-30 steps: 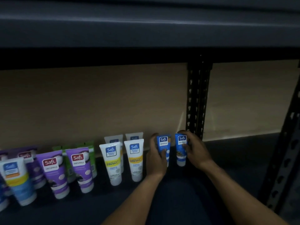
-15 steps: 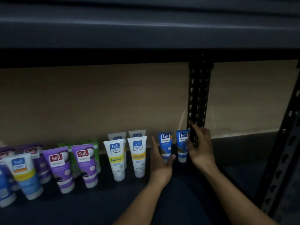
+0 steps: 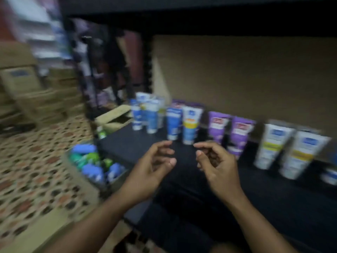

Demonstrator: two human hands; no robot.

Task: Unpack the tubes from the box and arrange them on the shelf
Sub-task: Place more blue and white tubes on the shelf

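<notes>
The view is blurred by head motion. A dark shelf (image 3: 138,143) carries a row of upright tubes: blue tubes (image 3: 172,123) at the left, two purple tubes (image 3: 237,134) in the middle and white tubes (image 3: 269,145) at the right. On the floor left of the shelf stands an open box (image 3: 85,181) with several blue and green tubes (image 3: 91,161) inside. My left hand (image 3: 153,167) and my right hand (image 3: 217,163) hover over the shelf's front, fingers loosely curled and apart, both holding nothing.
A black perforated upright (image 3: 85,79) marks the shelf's left end. A second open carton (image 3: 114,115) sits behind the box. Stacked cartons (image 3: 27,84) stand at the far left on a patterned floor (image 3: 32,161). A brown board (image 3: 246,75) backs the shelf.
My view has swung left, so the box on the floor is in sight. Both hands have let go of the two small blue tubes and drawn back from the row.
</notes>
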